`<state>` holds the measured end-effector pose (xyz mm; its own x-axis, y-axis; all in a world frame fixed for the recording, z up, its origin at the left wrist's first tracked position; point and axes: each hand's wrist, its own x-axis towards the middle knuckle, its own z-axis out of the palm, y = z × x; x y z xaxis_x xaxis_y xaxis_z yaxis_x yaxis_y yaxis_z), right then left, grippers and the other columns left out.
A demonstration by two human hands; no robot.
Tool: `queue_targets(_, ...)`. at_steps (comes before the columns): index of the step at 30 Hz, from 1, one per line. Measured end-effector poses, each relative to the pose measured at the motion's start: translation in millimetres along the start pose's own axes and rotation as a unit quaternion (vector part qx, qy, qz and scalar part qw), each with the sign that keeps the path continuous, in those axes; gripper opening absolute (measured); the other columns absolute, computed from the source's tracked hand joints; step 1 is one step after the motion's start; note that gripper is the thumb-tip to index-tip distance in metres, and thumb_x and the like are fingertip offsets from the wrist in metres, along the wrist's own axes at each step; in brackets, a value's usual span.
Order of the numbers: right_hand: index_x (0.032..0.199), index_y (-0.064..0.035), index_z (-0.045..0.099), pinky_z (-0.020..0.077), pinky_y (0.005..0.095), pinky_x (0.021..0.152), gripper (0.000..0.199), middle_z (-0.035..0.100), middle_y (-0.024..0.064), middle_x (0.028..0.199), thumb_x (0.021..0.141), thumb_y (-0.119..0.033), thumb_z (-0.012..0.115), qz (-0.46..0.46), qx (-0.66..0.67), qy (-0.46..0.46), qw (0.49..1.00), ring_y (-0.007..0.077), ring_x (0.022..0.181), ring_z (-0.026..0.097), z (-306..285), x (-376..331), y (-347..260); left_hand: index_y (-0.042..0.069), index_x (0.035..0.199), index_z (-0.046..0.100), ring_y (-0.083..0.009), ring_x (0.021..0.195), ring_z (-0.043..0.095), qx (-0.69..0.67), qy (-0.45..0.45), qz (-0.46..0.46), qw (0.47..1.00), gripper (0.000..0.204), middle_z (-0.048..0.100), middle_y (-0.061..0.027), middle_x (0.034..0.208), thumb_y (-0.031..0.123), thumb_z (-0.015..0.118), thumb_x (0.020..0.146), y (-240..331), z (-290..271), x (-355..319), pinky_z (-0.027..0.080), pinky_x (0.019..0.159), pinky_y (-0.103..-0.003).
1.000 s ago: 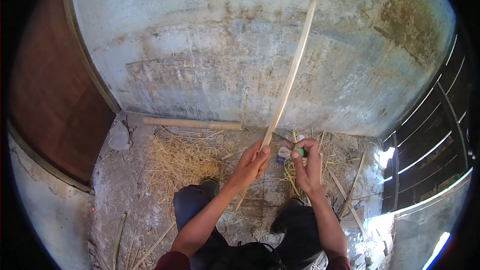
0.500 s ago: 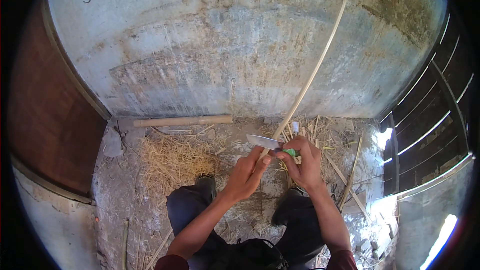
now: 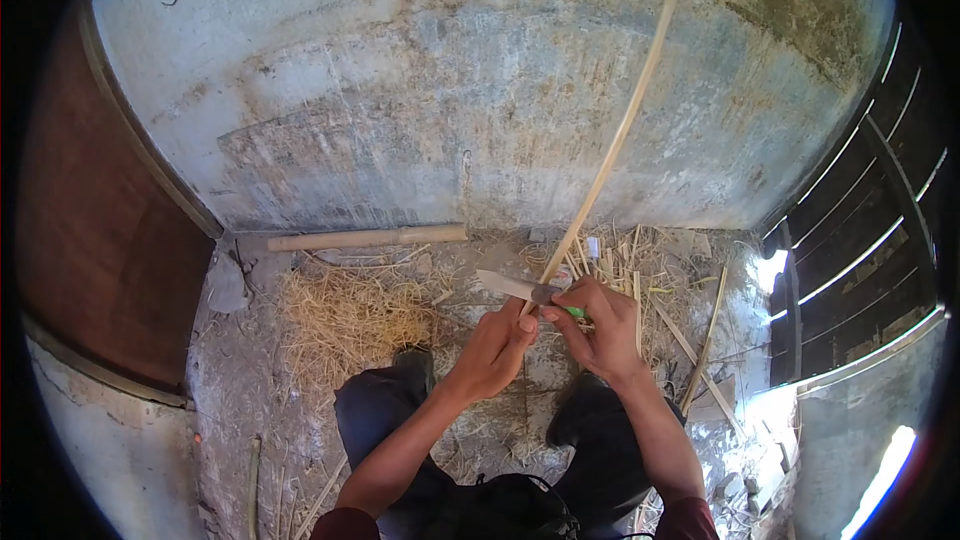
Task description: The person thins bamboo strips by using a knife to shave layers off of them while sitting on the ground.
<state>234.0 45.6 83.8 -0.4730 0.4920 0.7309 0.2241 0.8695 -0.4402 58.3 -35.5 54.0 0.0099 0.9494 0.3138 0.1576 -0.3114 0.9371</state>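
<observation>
A long, pale bamboo strip point(image 3: 628, 120) slants up and to the right from my hands, in front of the wall. Near its lower end, my left hand point(image 3: 492, 350) is closed around it, thumb along the near side. My right hand point(image 3: 603, 325) grips the handle of a knife, whose wide blade point(image 3: 505, 285) points left and lies across the strip just beyond my left fingers. A bit of green shows beneath the right fingers. Both hands are close together, above the gap between my knees. The exact contact between blade edge and strip is hard to see.
Fine shavings point(image 3: 350, 325) lie heaped on the floor at left. Behind them a thick bamboo pole point(image 3: 370, 238) rests along the wall point(image 3: 400, 120). Loose strips point(image 3: 705, 340) are scattered at right, near a dark slatted panel point(image 3: 860, 220). A brown door panel point(image 3: 100, 210) stands at left.
The knife has shifted slightly left and its blade has turned, now showing a duller face. The strip's upper end has swung a little left. Both hands keep their holds.
</observation>
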Motion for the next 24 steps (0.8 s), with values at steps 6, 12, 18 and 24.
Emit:
queue_targets(6, 0.093, -0.0055, 0.067, 0.0505, 0.0358, 0.055, 0.026, 0.069, 0.0113, 0.077, 0.083, -0.008, 0.091, -0.013, -0.025, -0.014, 0.999, 0.0266, 0.063, 0.069, 1, 0, -7, 0.004, 0.077, 0.049, -0.0085, 0.056, 0.03, 0.016, 0.038, -0.018, 0.999, 0.074, 0.034, 0.0042, 0.063, 0.065, 0.03, 0.114, -12, -3, -1, 0.025, 0.051, -0.033)
queue_targets(12, 0.09, -0.0088, 0.073, 0.049, 0.0353, 0.051, 0.021, 0.065, 0.0065, 0.075, 0.081, -0.013, 0.092, -0.025, -0.028, 0.018, 0.999, 0.0236, 0.058, 0.065, 6, -2, -8, -0.003, 0.081, 0.06, -0.0374, 0.058, 0.056, 0.103, 0.043, -0.002, 0.994, 0.065, 0.053, -0.0178, 0.063, 0.048, 0.041, 0.117, -21, -7, -4, 0.041, 0.059, -0.047)
queue_targets(18, 0.089, -0.0102, 0.075, 0.0483, 0.0343, 0.048, 0.02, 0.064, 0.0036, 0.074, 0.079, -0.013, 0.092, -0.034, -0.038, 0.034, 0.998, 0.0217, 0.055, 0.063, 6, -1, -10, -0.002, 0.077, 0.063, -0.0388, 0.052, 0.055, 0.144, 0.082, -0.004, 0.986, 0.061, 0.053, -0.0191, 0.057, 0.044, 0.05, 0.115, -11, -6, -4, 0.039, 0.055, -0.048)
queue_targets(24, 0.088, -0.0103, 0.075, 0.0469, 0.0337, 0.047, 0.021, 0.063, 0.0034, 0.073, 0.078, -0.012, 0.093, -0.039, -0.036, 0.038, 0.998, 0.0209, 0.054, 0.062, 6, -3, -11, -0.002, 0.075, 0.065, -0.0339, 0.047, 0.054, 0.148, 0.081, 0.027, 0.985, 0.058, 0.05, -0.0177, 0.055, 0.041, 0.055, 0.113, -11, -9, -5, 0.037, 0.051, -0.045)
